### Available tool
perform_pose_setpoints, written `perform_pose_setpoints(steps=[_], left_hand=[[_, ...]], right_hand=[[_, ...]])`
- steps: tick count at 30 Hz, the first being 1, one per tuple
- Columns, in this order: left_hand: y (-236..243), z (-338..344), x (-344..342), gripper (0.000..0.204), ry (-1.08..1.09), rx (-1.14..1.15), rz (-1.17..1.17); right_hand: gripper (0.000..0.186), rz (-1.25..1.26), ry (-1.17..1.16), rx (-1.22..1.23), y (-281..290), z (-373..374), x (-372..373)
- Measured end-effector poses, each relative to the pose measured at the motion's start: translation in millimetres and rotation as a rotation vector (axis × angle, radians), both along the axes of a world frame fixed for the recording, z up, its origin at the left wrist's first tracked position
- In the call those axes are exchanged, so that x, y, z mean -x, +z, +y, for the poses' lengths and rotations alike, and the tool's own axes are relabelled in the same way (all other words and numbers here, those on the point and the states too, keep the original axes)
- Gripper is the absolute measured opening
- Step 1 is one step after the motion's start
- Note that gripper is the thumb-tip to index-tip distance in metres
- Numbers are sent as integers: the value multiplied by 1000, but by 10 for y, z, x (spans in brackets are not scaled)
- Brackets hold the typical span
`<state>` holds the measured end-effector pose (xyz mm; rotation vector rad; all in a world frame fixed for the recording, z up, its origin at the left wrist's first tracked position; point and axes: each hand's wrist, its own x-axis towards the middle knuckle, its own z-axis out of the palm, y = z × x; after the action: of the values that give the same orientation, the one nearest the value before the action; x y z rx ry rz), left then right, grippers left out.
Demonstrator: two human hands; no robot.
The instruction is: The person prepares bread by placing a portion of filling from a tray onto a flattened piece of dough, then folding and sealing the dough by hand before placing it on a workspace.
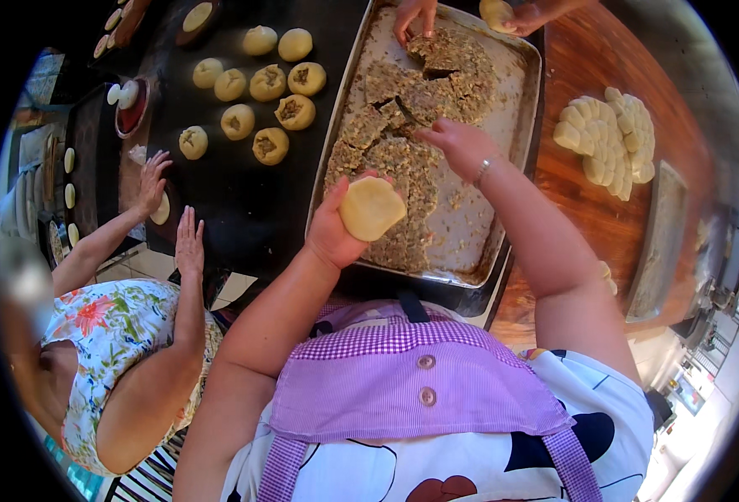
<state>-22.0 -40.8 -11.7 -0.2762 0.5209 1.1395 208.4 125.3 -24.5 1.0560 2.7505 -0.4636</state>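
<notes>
My left hand (336, 226) holds a flat round disc of pale dough (371, 207) over the near part of a metal baking tray (516, 201). A brown crumbly filling (403, 125), broken into slabs, covers much of the tray. My right hand (461, 144) reaches down into that filling, fingers pinched on it at the middle of the tray; a thin bracelet sits on the wrist.
Several filled dough rounds (271, 144) lie on the dark table to the left. A person in a floral top presses dough (161, 209) at the left edge. Another person's hands (415, 17) work at the tray's far end. Stacked dough pieces (608, 142) rest on the wooden surface at right.
</notes>
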Motion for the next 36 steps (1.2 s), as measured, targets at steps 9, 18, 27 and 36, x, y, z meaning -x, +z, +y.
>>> perform_pose_setpoints(steps=[9, 18, 27, 36], left_hand=[[9, -83, 59, 50, -13, 12, 8], [-170, -195, 249, 48, 11, 2, 19], [-166, -186, 235, 48, 9, 16, 28], [-170, -148, 173, 47, -41, 6, 63]], right_hand=[[60, -591, 104, 193, 25, 271, 640], [51, -487, -29, 291, 205, 189, 446], [54, -508, -81, 290, 66, 93, 113], [45, -459, -77, 207, -2, 116, 77]])
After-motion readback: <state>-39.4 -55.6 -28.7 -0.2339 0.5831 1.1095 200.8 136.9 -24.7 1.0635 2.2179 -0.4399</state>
